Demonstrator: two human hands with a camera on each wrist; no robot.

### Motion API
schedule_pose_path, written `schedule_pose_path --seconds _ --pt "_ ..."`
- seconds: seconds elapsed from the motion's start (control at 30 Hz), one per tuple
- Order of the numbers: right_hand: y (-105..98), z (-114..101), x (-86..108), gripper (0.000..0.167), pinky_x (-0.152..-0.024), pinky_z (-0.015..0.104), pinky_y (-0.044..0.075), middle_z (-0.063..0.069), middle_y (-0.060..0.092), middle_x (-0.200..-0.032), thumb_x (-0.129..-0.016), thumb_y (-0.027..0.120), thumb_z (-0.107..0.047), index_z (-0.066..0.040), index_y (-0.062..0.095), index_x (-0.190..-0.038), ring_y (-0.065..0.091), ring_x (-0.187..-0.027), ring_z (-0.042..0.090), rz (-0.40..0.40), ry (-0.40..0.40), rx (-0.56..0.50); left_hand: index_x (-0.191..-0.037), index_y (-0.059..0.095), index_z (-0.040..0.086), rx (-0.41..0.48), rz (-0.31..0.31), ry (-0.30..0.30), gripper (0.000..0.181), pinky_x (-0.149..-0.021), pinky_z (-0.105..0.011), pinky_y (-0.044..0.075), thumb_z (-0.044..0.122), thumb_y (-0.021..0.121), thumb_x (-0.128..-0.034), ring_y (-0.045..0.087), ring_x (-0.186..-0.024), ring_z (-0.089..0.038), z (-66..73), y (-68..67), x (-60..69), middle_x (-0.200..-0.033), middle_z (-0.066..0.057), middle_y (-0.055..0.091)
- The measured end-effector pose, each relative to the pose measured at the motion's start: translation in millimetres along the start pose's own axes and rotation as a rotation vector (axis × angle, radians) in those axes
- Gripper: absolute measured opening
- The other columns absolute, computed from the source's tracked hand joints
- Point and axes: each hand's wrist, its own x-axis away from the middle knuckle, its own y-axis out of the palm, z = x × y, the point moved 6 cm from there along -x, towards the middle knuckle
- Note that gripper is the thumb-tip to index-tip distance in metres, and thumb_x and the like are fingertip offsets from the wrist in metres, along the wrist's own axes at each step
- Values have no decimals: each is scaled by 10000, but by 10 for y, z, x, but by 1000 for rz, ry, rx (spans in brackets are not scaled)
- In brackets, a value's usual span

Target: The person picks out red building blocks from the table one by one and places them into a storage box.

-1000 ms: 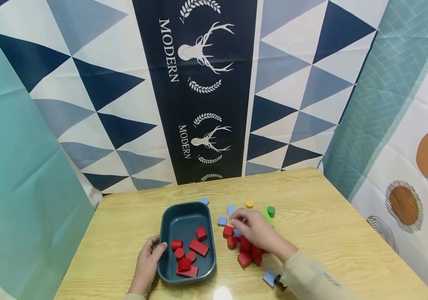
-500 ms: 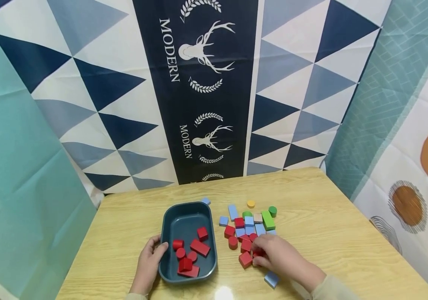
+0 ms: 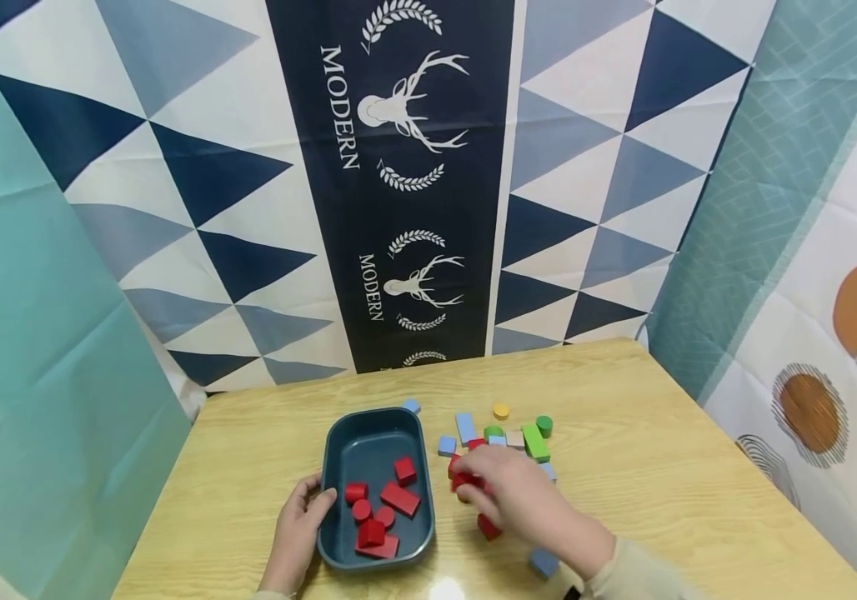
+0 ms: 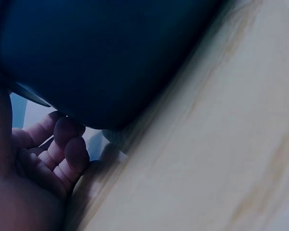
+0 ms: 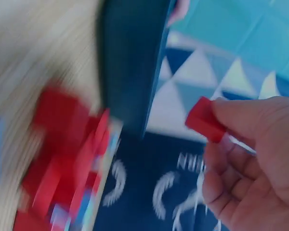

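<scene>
The right hand (image 3: 522, 492) pinches a red block (image 5: 204, 119) between thumb and fingertips, holding it over the red part of the block pile, to the right of the dark teal tray (image 3: 368, 454); the other fingers are curled in toward the palm. The left hand (image 3: 297, 529) grips the tray's left side, thumb over the rim and fingers bent against the outer wall. Inside the tray, mostly in its near half, lie seven red pieces, among them a cube (image 3: 404, 471) at the right wall and an oblong block (image 3: 400, 499) just nearer the person. Around the right hand on the wooden table (image 3: 248, 450), a blue oblong block (image 3: 465, 428) and a light green block (image 3: 536, 443) lie farther back, with a dark green cylinder (image 3: 544, 426) just beside the latter; a yellow disc (image 3: 501, 412) sits behind the pile, and another blue block (image 3: 544, 562) lies near the right wrist
</scene>
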Motion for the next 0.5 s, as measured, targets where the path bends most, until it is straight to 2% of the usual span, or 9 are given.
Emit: schedule_pose_path --seconds 0.1,0.2,0.3,0.37,0.5 --pt "170 -239 -169 195 -884 287 613 -71 769 -1110 -992 776 -244 -193 766 -1180 689 -1008 85 -71 -51 -100 -1468 550 -15 6 1 6 490 -823 -216 593 271 612 -1074 666 -1116 -185 8 -7 -6 -1421 -226 640" --pt "420 -370 -248 223 -933 275 604 -91 762 -1161 -1018 744 -274 -212 757 -1232 679 -1058 65 -194 -55 -145 -1464 552 -15 13 -4 5 489 -818 -225 599 273 613 -1074 667 -1092 -172 -5 15 -3 -1408 -222 646" --pt "661 -398 -278 219 -974 284 592 -122 758 -1170 -1031 725 -294 -237 751 -1240 673 -1071 30 -301 -46 -156 -1466 548 -21 18 -4 7 494 -815 -232 602 276 609 -1076 667 -1079 -169 -5 21 3 -1401 -227 646" --pt "788 -379 -277 183 -957 275 587 -143 755 -1134 -1040 712 -291 -248 758 -1211 661 -1032 2 -349 -22 -175 -1469 543 -27 19 -3 9 499 -817 -237 604 277 606 -1078 669 -1081 -175 -2 16 7 -1402 -234 644" --pt "929 -318 -272 128 -923 269 584 -163 741 -1076 -1044 705 -272 -259 772 -1152 626 -989 -17 -386 45 -232 -1475 536 -34 15 -2 19 514 -823 -239 606 288 602 -1080 667 -1087 -190 11 0 2 -1404 -246 639"
